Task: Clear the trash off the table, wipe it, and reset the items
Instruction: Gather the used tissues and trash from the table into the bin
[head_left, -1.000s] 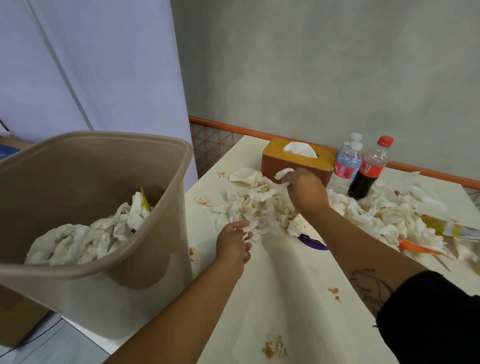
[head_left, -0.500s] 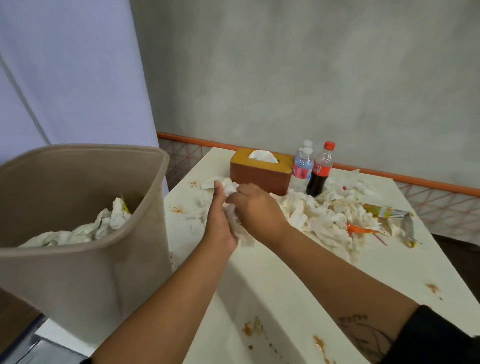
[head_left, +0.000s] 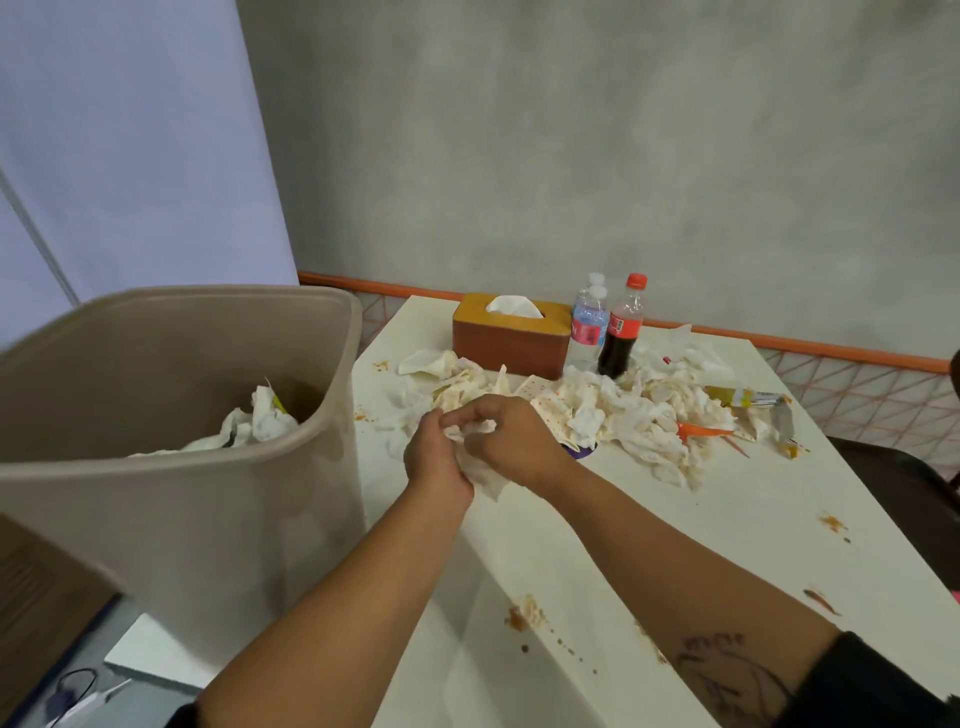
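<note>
Left hand (head_left: 435, 460) and right hand (head_left: 511, 439) together, both clamped on a crumpled white tissue wad (head_left: 480, 470) above the stained white desk (head_left: 727, 519), heap of used white tissues (head_left: 613, 410) behind, beige plastic bin (head_left: 208, 493) left, part-filled.

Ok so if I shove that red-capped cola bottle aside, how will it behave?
The cola bottle stands tall and narrow, so a high push would probably tip it. It looks only partly full, so likely fairly light. Once down, its round body may roll.
</note>
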